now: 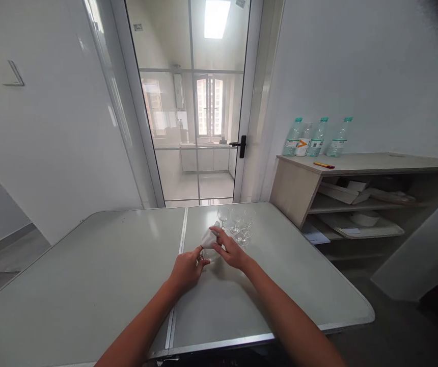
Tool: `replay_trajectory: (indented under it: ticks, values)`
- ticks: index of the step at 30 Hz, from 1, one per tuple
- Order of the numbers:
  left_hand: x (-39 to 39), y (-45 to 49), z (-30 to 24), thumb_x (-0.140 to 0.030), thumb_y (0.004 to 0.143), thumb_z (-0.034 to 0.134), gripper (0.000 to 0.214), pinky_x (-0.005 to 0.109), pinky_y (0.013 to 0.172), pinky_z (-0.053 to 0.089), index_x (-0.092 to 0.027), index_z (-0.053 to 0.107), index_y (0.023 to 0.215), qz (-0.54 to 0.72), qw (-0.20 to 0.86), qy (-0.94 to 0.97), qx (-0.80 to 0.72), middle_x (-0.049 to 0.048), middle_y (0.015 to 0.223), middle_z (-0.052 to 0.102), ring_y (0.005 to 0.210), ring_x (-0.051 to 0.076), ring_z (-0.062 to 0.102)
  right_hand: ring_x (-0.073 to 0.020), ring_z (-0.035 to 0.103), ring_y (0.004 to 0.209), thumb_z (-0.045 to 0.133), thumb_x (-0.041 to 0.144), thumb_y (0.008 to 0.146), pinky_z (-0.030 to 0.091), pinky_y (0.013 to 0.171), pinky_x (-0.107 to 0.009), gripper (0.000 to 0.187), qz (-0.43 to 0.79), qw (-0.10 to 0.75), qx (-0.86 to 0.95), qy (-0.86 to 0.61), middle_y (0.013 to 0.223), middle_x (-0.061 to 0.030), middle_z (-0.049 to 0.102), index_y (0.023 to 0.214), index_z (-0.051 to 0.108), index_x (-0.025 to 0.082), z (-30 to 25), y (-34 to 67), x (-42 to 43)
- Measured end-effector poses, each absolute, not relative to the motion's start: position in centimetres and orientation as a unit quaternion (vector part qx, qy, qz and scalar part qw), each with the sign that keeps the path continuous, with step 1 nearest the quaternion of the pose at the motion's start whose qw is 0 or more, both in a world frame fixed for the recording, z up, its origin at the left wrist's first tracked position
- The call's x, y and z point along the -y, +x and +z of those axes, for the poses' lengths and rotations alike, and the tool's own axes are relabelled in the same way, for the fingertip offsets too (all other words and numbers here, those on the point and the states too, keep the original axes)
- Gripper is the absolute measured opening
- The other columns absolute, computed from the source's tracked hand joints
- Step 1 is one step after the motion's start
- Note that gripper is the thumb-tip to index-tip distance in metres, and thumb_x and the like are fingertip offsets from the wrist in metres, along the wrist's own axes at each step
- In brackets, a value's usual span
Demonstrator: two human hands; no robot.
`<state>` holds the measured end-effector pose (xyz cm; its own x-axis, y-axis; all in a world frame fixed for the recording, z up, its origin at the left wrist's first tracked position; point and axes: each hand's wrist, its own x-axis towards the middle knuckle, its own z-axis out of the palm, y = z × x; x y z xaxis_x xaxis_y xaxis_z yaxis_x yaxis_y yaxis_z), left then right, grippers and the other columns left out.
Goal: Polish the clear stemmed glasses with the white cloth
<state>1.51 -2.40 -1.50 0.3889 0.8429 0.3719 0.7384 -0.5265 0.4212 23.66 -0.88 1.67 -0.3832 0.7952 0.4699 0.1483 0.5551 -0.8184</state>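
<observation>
Over the table, my left hand (186,267) grips a clear glass (213,255), its fingers closed around the near left side. Much of that glass is hidden by my fingers and by a white cloth or tissue (208,238); which of the two cannot be told. My right hand (232,251) pinches this white piece against the top of the glass. Just beyond my right hand stand several clear stemmed glasses (235,223), upright and close together.
A metal seam (176,285) runs across the pale table (119,275). To the right, a wooden shelf unit (295,188) carries several plastic bottles (317,138) and a yellow-red cutter or pen (323,165). Behind the table is a glazed door (219,173) with a black handle (242,147).
</observation>
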Motion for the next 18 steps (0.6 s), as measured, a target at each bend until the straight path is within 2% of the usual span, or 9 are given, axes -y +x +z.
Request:
replay_trajectory:
  ticks: [2, 5, 7, 10, 14, 16, 18]
  values:
    - [2.4, 1.4, -1.4, -0.035, 0.093, 0.063, 0.031, 0.026, 0.063, 0.039, -0.025, 0.058, 0.122, 0.295, 0.085, 0.821, -0.482, 0.0008, 0.082, 0.075, 0.07, 0.02, 0.07, -0.0172, 0.049, 0.071, 0.051, 0.048, 0.1, 0.042, 0.075, -0.033, 0.048, 0.405, 0.477, 0.72, -0.3, 0.079, 0.0004, 0.057, 0.14, 0.043, 0.022, 1.7, 23.5, 1.1]
    - [2.4, 1.2, -1.5, -0.034, 0.092, 0.064, 0.024, 0.024, 0.06, 0.037, -0.025, 0.054, 0.112, 0.316, 0.089, 0.832, -0.447, -0.0023, 0.078, 0.073, 0.063, 0.017, 0.067, -0.0174, 0.052, 0.081, 0.048, 0.053, 0.1, 0.043, 0.078, -0.031, 0.039, 0.44, 0.51, 0.67, -0.311, 0.091, -0.0019, 0.06, 0.125, 0.056, 0.024, 2.1, 23.5, 1.0]
    - [2.6, 1.2, -1.4, -0.034, 0.091, 0.064, 0.02, 0.023, 0.058, 0.037, -0.025, 0.053, 0.104, 0.337, 0.112, 0.838, -0.414, -0.0036, 0.075, 0.071, 0.058, 0.014, 0.063, -0.0181, 0.055, 0.086, 0.049, 0.056, 0.099, 0.044, 0.08, -0.03, 0.04, 0.471, 0.485, 0.667, -0.313, 0.097, -0.0033, 0.063, 0.115, 0.065, 0.022, 2.4, 23.3, 0.8]
    - [2.9, 1.5, -0.9, -0.037, 0.088, 0.067, 0.022, 0.022, 0.056, 0.037, -0.025, 0.05, 0.096, 0.404, 0.184, 0.804, -0.396, -0.0056, 0.068, 0.067, 0.052, 0.011, 0.055, -0.0188, 0.059, 0.084, 0.047, 0.06, 0.097, 0.047, 0.077, -0.029, 0.05, 0.562, 0.456, 0.627, -0.287, 0.093, -0.0051, 0.068, 0.109, 0.071, 0.018, 2.3, 22.8, 0.6]
    - [2.9, 1.9, 0.1, -0.042, 0.084, 0.072, 0.032, 0.021, 0.056, 0.04, -0.023, 0.047, 0.086, 0.51, 0.297, 0.692, -0.415, -0.0037, 0.065, 0.067, 0.054, 0.011, 0.057, -0.0212, 0.065, 0.088, 0.053, 0.061, 0.094, 0.05, 0.077, -0.031, 0.05, 0.635, 0.516, 0.521, -0.243, 0.101, -0.0076, 0.072, 0.114, 0.071, 0.018, 1.1, 21.9, 0.2]
    - [2.6, 1.9, 0.5, -0.047, 0.084, 0.072, 0.037, 0.02, 0.052, 0.039, -0.022, 0.044, 0.081, 0.546, 0.356, 0.629, -0.425, -0.0019, 0.066, 0.067, 0.051, 0.01, 0.054, -0.0226, 0.067, 0.095, 0.055, 0.058, 0.094, 0.052, 0.084, -0.033, 0.048, 0.632, 0.529, 0.517, -0.233, 0.11, -0.0079, 0.073, 0.122, 0.068, 0.021, 0.4, 21.6, 0.1]
    - [2.2, 1.8, 0.6, -0.051, 0.085, 0.07, 0.041, 0.019, 0.046, 0.034, -0.022, 0.042, 0.079, 0.572, 0.396, 0.573, -0.433, -0.0012, 0.067, 0.067, 0.045, 0.008, 0.047, -0.0246, 0.065, 0.111, 0.056, 0.053, 0.095, 0.05, 0.097, -0.038, 0.049, 0.595, 0.536, 0.549, -0.239, 0.124, -0.0082, 0.07, 0.133, 0.062, 0.023, -0.1, 21.3, 0.1]
